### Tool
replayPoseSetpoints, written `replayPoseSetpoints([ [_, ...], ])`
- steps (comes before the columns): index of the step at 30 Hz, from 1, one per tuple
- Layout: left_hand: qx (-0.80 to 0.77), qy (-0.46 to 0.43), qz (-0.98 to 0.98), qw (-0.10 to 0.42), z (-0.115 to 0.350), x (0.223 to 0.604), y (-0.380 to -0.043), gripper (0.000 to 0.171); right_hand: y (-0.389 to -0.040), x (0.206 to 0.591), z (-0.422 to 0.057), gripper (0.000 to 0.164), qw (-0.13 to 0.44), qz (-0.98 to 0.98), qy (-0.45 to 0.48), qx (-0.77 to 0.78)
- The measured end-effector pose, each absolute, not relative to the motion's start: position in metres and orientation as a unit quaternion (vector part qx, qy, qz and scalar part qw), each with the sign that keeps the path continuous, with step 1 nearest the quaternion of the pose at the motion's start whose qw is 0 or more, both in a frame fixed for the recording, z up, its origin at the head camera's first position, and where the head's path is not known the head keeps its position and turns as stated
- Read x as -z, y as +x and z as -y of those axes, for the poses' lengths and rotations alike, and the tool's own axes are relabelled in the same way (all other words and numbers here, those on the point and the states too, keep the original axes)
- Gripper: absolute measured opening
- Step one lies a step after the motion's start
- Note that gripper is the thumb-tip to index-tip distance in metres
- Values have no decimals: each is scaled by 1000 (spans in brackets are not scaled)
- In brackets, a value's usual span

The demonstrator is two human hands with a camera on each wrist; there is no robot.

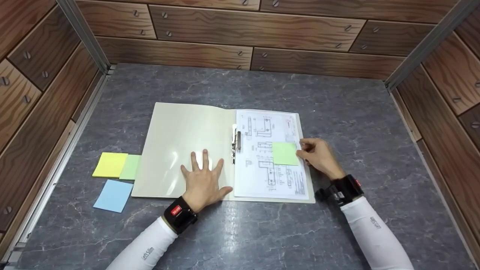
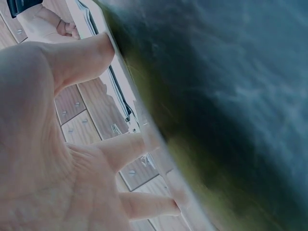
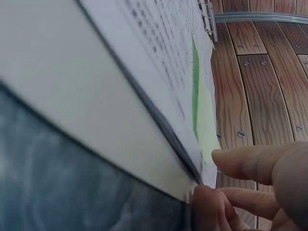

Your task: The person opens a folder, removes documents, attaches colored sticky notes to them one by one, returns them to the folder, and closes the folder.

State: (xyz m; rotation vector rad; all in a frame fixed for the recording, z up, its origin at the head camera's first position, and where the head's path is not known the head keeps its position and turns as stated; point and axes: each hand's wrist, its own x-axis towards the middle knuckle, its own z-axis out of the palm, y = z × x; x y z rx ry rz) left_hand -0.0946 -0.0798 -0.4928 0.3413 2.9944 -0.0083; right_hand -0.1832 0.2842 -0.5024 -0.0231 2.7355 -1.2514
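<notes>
An open cream folder (image 1: 187, 123) lies on the dark marbled tabletop. White sheets with technical drawings (image 1: 249, 180) sit on its right side, beside a metal clip (image 1: 236, 144). My left hand (image 1: 204, 182) rests spread on the left cover, over a small white patch. My right hand (image 1: 318, 155) is at the right edge of the sheets, thumb on the edge of a green sticky note (image 1: 285, 153). In the right wrist view, the note (image 3: 207, 120) stands slightly off the page near the thumb (image 3: 245, 161). The curled fingers (image 3: 209, 204) meet the sheets' edge; their grip is partly hidden.
Left of the folder lie a yellow sticky pad (image 1: 110, 164), a green pad (image 1: 130, 167) touching the cover's edge, and a blue pad (image 1: 113, 195). Wood-patterned walls (image 1: 255, 28) enclose the tabletop (image 1: 258, 236) at the back and both sides.
</notes>
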Motion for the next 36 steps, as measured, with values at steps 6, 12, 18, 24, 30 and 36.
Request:
replayPoseSetpoints([
  [6, 2, 114, -992, 61, 80, 493, -94, 90, -185, 493, -275, 46, 52, -921, -25, 385],
  [12, 5, 112, -992, 63, 80, 492, -94, 91, -192, 479, -253, 43, 26, -933, -66, 352],
  [18, 2, 108, -992, 68, 81, 492, -94, 91, -207, 466, -223, 39, -5, -930, -140, 341],
  [24, 1, 108, -992, 66, 82, 492, -94, 92, -228, 460, -188, 37, -9, -917, -200, 344],
  [30, 0, 110, -992, 59, 81, 492, -94, 91, -244, 462, -158, 35, 13, -916, -208, 343],
  [36, 6, 109, -992, 61, 80, 492, -94, 91, -257, 469, -138, 34, 22, -918, -211, 334],
])
